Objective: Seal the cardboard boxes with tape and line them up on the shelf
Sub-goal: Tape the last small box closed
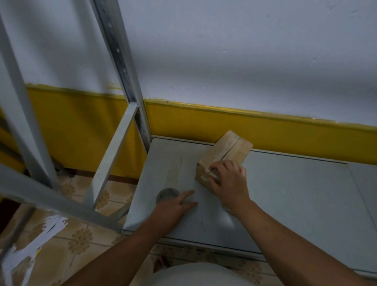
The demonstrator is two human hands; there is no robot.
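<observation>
On the shelf (287, 191), right hand (228, 180) fingers (217, 166) curled on cardboard box (226, 149), left hand (176, 207) flat beside tape roll (165, 193)

The person's arms are bare. The left arm (115, 255) and the right arm (300, 231) show from the wrists all the way down to the bottom edge of the picture. The left hand (176, 207) and the right hand (229, 184) are bare too. A light grey shirt (193, 283) makes a smooth, round shape at the bottom middle. Just above it peeks a bit of a foot (161, 264), too blurry to tell more.
</observation>
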